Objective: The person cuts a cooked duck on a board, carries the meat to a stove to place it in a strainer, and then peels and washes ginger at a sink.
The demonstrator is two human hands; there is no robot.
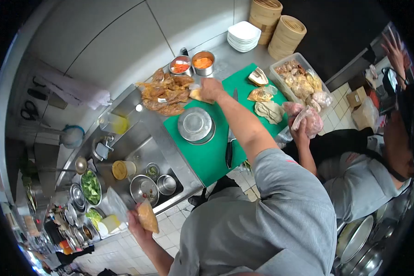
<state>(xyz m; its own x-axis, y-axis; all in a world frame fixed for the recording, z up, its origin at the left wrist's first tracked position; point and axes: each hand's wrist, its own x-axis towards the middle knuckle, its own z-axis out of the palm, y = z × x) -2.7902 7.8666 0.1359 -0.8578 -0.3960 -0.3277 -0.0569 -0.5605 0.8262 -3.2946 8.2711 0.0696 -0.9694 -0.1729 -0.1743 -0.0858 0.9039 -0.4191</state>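
Note:
My left hand, low at the left beside the sink, is closed on a clear plastic bag of orange-yellow food. The bag's loose top spreads out to the left. My right hand reaches over the far edge of the green cutting board, its fingers closed round a small plastic bag of pale tan food. Just left of it lies a pile of bags with brown contents. A round metal container and a black-handled knife rest on the board.
A co-worker's hand at the right holds bagged pink meat near a plastic bin of bagged food. Bowls of orange slices, stacked white plates and bamboo steamers stand behind. Left is the sink.

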